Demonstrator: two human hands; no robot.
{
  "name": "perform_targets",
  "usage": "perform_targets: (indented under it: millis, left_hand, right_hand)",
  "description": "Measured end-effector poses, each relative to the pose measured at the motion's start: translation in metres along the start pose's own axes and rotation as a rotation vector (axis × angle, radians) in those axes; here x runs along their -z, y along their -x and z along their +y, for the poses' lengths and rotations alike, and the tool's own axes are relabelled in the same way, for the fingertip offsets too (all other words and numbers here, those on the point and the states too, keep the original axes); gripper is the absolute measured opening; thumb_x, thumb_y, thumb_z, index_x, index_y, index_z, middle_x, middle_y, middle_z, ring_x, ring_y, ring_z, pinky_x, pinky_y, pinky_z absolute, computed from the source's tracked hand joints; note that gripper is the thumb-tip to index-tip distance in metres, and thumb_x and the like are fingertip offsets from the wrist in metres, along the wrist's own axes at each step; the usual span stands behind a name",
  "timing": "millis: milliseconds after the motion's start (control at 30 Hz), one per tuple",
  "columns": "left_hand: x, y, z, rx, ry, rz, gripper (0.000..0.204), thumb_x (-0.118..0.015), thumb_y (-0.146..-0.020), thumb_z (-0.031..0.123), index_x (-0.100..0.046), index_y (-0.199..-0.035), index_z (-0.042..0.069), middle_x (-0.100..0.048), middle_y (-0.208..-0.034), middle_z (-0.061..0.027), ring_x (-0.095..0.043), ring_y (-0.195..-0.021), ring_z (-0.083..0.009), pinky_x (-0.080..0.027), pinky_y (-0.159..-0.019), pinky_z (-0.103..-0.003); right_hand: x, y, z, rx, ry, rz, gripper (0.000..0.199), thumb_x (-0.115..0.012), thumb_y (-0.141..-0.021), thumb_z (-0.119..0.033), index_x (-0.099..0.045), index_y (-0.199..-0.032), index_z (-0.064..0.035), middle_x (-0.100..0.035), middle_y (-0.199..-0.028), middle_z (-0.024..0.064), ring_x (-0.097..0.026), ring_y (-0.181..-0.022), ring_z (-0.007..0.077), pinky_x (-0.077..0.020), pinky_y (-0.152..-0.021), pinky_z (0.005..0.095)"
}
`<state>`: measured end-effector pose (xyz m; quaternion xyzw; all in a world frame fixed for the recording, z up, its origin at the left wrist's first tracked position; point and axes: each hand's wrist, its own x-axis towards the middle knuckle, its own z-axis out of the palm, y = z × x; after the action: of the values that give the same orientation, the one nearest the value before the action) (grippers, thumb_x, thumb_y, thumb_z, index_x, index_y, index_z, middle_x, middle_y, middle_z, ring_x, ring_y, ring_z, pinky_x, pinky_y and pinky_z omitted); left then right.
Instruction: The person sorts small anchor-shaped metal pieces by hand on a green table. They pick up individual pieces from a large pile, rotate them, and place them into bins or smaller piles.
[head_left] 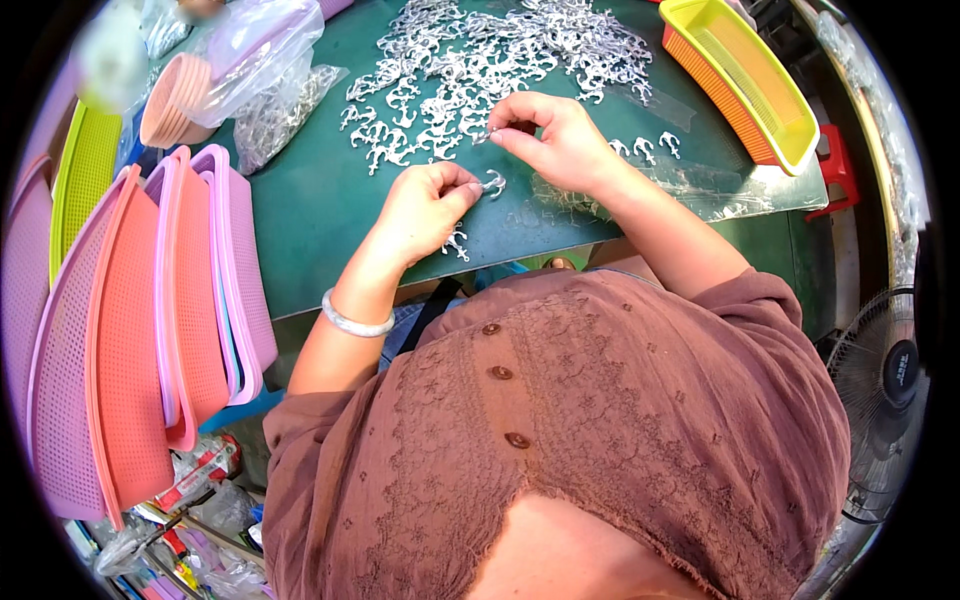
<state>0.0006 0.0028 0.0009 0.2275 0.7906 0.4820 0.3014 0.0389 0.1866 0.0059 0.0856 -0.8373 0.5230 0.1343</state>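
Note:
My left hand (422, 212), with a pale bracelet (357, 318) on the wrist, pinches a small silvery anchor-shaped charm (495, 183) by thumb and forefinger near the table's front edge. A little farther away and to the right, my right hand (556, 145) closes thumb and fingertips on a tiny shiny piece (484, 138), too small to name surely. Beyond both hands spreads a loose pile of similar silvery charms (490, 65) on the green table (325, 215). A few charms (456, 243) lie below my left hand, and others (645, 149) right of my right wrist.
Pink and purple perforated baskets (130, 350) stand nested at the left. Behind them are stacked pink cups (176, 105) and a clear bag of metal pieces (285, 120). A yellow-and-orange basket (740, 85) sits at the far right, near a red stool (834, 170) and a fan (880, 390).

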Motion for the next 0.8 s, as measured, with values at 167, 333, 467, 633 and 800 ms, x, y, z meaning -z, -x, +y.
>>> perform_targets:
  millis: [167, 333, 467, 633, 800]
  left_hand:
    - [0.002, -0.002, 0.013, 0.059, 0.421, 0.077, 0.016, -0.052, -0.082, 0.012, -0.06, -0.092, 0.002, -0.05, -0.06, 0.0021, -0.041, -0.049, -0.0044, -0.033, -0.044, -0.017]
    - [0.01, 0.005, 0.025, 0.092, 0.772, -0.102, 0.009, -0.055, -0.082, 0.013, -0.058, -0.085, 0.006, -0.046, -0.059, 0.0038, -0.037, -0.045, -0.0024, -0.026, -0.039, -0.014]
    - [0.004, 0.004, 0.024, 0.054, 0.738, 0.019, 0.007, -0.058, -0.08, 0.013, -0.059, -0.084, 0.007, -0.047, -0.059, 0.0041, -0.037, -0.045, -0.0017, -0.027, -0.039, -0.014]
    - [0.004, 0.002, 0.023, 0.02, 0.698, 0.148, 0.008, -0.061, -0.078, 0.012, -0.059, -0.081, 0.005, -0.049, -0.059, 0.0033, -0.039, -0.046, -0.0013, -0.028, -0.04, -0.014]
    - [0.003, 0.001, 0.025, 0.031, 0.686, 0.174, 0.009, -0.061, -0.078, 0.01, -0.059, -0.084, 0.003, -0.05, -0.06, 0.002, -0.04, -0.047, -0.0016, -0.029, -0.04, -0.014]
  right_hand:
    - [0.006, 0.0, -0.003, 0.385, 0.083, 0.043, 0.009, -0.062, -0.07, 0.0, -0.059, -0.078, -0.0031, -0.06, -0.076, 0.0059, -0.058, -0.069, 0.0159, -0.0456, -0.061, 0.0245]
    - [0.007, 0.003, -0.011, 0.439, 0.029, 0.011, 0.013, -0.062, -0.069, 0.002, -0.06, -0.081, -0.0029, -0.06, -0.078, 0.0062, -0.059, -0.07, 0.0164, -0.0464, -0.062, 0.0244]
    - [0.0, 0.008, -0.007, 0.244, -0.127, 0.076, 0.013, -0.058, -0.076, -0.001, -0.059, -0.089, -0.0006, -0.061, -0.08, 0.0053, -0.058, -0.07, 0.0126, -0.0466, -0.066, 0.0233]
    - [0.005, 0.015, -0.003, -0.327, -0.602, -0.194, 0.017, -0.051, -0.084, -0.011, -0.057, -0.094, 0.0009, -0.062, -0.081, 0.0066, -0.057, -0.068, 0.0109, -0.0453, -0.062, 0.0216]
    - [0.003, 0.018, -0.01, -0.507, -0.744, -0.254, 0.017, -0.053, -0.083, -0.015, -0.06, -0.087, 0.0005, -0.062, -0.074, 0.0061, -0.056, -0.06, 0.0089, -0.0417, -0.053, 0.0189]
